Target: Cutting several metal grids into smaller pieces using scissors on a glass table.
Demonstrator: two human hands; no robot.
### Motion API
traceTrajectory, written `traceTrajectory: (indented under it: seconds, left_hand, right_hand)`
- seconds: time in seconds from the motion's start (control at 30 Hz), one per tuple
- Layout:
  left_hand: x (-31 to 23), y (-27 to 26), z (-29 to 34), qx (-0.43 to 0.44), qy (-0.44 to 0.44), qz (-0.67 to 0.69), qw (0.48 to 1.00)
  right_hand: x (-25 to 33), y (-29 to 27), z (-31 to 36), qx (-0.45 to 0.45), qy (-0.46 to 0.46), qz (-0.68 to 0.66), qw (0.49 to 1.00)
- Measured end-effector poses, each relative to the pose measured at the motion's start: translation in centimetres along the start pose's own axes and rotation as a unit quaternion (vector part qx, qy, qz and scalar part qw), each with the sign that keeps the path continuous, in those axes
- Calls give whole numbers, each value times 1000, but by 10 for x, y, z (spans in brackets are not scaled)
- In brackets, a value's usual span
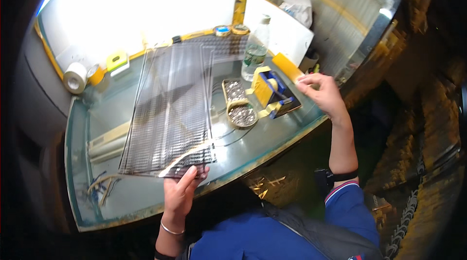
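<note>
My left hand grips the near edge of a dark, see-through ribbed sheet, thumb on top. The sheet stretches away over the glass-topped table and looks slightly blurred. My right hand is raised at the table's right side, its thumb and fingers pinched on the end of a yellow strip that looks like tape. To the left of that hand stands a blue and black tape dispenser with yellow tape on it. A round tub and a rectangular box, both filled with small shiny metal pieces, sit beside the dispenser.
A clear bottle stands behind the dispenser. Tape rolls lie at the far left, near a yellow-and-white block. Two more rolls rest at the back edge. Loose cords lie at the near left corner. A bright panel rises behind.
</note>
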State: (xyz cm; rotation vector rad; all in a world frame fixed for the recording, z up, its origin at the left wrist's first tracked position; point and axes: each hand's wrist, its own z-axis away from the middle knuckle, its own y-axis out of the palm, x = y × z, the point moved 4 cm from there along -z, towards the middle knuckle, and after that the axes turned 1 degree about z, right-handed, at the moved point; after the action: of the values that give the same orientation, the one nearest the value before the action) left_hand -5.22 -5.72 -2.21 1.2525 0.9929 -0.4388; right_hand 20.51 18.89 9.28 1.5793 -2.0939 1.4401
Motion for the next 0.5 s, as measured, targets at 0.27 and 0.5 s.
traceTrajectory:
  seconds: [0.27,0.5]
  left_hand:
    - [11,-22,17,-55,-7,-6,998]
    - [20,-25,17,-60,-11,17,998]
  right_hand:
    - [-8,63,-2,221,109,263,933]
    - [10,65,-3,117,47,256,958]
